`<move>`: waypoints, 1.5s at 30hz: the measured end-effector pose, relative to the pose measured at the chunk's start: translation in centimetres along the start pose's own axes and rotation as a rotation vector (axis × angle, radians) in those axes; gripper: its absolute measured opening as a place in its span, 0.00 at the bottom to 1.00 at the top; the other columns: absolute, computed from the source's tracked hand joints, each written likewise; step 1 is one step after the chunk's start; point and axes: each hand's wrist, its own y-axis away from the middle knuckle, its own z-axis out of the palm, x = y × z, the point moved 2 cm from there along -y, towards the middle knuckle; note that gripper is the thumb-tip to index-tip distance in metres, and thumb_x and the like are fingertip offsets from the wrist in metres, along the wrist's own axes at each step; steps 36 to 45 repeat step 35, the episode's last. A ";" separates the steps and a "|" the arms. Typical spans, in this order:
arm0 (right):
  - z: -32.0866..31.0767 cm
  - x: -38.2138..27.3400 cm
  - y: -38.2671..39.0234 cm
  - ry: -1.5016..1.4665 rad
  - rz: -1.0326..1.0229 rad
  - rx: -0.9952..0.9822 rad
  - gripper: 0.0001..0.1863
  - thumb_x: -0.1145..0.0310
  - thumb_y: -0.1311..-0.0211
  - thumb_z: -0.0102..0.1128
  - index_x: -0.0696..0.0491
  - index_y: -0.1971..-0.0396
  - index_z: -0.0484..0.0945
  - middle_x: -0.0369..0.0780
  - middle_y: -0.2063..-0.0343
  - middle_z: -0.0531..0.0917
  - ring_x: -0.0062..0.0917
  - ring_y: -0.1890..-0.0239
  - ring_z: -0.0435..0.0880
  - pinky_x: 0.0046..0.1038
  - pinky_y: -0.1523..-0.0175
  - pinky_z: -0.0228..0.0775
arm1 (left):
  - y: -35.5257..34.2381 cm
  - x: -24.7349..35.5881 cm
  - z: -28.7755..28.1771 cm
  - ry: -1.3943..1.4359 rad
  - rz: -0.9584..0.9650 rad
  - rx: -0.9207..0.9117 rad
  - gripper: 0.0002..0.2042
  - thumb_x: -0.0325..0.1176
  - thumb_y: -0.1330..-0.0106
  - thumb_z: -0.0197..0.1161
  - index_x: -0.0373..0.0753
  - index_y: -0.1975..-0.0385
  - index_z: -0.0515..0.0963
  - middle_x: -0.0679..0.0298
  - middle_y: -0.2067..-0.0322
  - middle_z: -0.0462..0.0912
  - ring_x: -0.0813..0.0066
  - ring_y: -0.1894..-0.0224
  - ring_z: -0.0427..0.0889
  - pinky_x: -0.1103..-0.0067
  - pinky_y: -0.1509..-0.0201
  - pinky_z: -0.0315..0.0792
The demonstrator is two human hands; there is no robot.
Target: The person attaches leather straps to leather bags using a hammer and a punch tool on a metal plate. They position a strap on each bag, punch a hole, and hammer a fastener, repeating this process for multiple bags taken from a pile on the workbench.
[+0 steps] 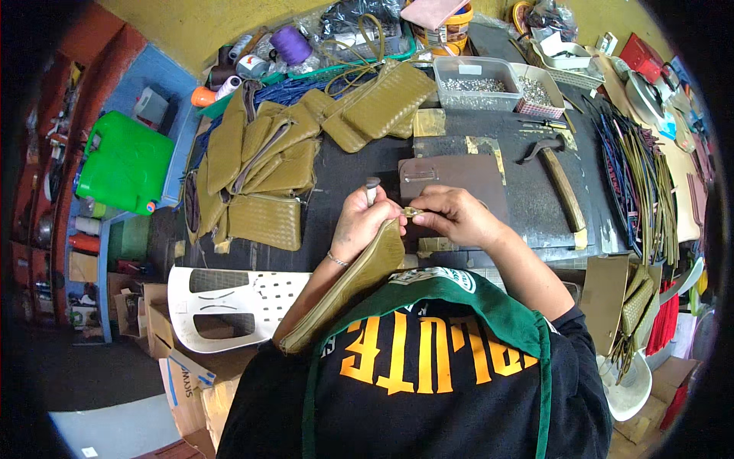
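Observation:
An olive woven-pattern zip pouch point(363, 275) slants from my chest up to my hands, lying along my left forearm. My left hand point(358, 227) is closed round its far end. From that same fist a short tool point(372, 190) with a pale shaft and dark round metal head sticks up; its lower part is hidden. My right hand point(461, 218) pinches a small olive tab point(411, 212) at the pouch's tip, close to my left fingertips. Below and behind the fingers lies a brown flat slab point(459, 174) on the black bench.
Olive pouches point(264, 218) are heaped at the left, with more pouches point(390, 103) behind. A wooden-handled hammer point(563, 187) lies right of the slab. At the back stands a clear bin point(475, 83) of small metal parts. Bundled straps point(634, 172) hang at right; a white plastic chair point(229, 306) stands near left.

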 end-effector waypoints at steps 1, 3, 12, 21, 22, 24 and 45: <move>-0.4 -0.1 0.3 -0.002 0.001 0.001 0.09 0.70 0.49 0.54 0.57 0.69 0.75 0.44 0.78 0.73 0.37 0.72 0.73 0.30 0.65 0.64 | 0.1 0.0 0.4 -0.001 -0.002 0.000 0.06 0.22 0.48 0.50 0.37 0.82 0.62 0.56 0.82 0.75 0.73 0.83 0.75 0.81 0.80 0.70; -1.3 -0.1 1.2 -0.035 0.002 -0.048 0.09 0.70 0.49 0.54 0.57 0.69 0.75 0.43 0.77 0.74 0.36 0.72 0.74 0.29 0.65 0.65 | 0.0 -0.1 1.8 0.050 -0.079 -0.015 0.06 0.22 0.48 0.50 0.38 0.82 0.61 0.57 0.82 0.75 0.73 0.83 0.75 0.81 0.80 0.70; -6.3 -4.1 9.5 0.669 -0.164 0.531 0.11 0.70 0.59 0.62 0.55 0.73 0.74 0.38 0.79 0.73 0.31 0.75 0.71 0.29 0.66 0.63 | -2.6 -1.1 8.9 -0.006 0.014 -0.206 0.06 0.21 0.48 0.49 0.39 0.81 0.60 0.59 0.82 0.73 0.73 0.80 0.74 0.80 0.76 0.71; -5.7 -0.2 20.7 -0.618 0.213 0.594 0.33 0.67 0.49 0.57 0.54 0.44 0.54 0.36 0.54 0.66 0.21 0.52 0.65 0.23 0.50 0.62 | -3.6 -6.5 21.2 0.119 -0.199 -0.517 0.04 0.26 0.46 0.51 0.40 0.79 0.63 0.61 0.83 0.72 0.73 0.81 0.72 0.80 0.74 0.69; -5.5 0.0 21.1 -0.703 0.165 0.620 0.33 0.69 0.49 0.57 0.54 0.43 0.53 0.35 0.54 0.66 0.20 0.52 0.64 0.23 0.50 0.61 | -3.4 -6.8 22.3 -0.068 -0.085 -0.502 0.03 0.28 0.45 0.51 0.38 0.77 0.65 0.60 0.84 0.72 0.73 0.81 0.72 0.80 0.74 0.69; -5.4 0.1 21.8 -0.862 0.093 0.655 0.32 0.72 0.49 0.56 0.55 0.44 0.54 0.33 0.55 0.67 0.17 0.52 0.64 0.22 0.50 0.61 | -2.3 -5.9 24.3 -0.603 0.464 -0.435 0.08 0.30 0.44 0.52 0.31 0.71 0.67 0.58 0.83 0.70 0.67 0.80 0.72 0.76 0.74 0.66; -7.9 -2.6 28.3 -0.068 0.214 1.060 0.10 0.66 0.44 0.52 0.56 0.66 0.71 0.38 0.73 0.75 0.20 0.66 0.74 0.24 0.57 0.66 | -10.7 -8.1 20.2 -0.181 0.055 -0.188 0.11 0.37 0.40 0.52 0.37 0.63 0.66 0.62 0.66 0.71 0.76 0.65 0.70 0.80 0.58 0.65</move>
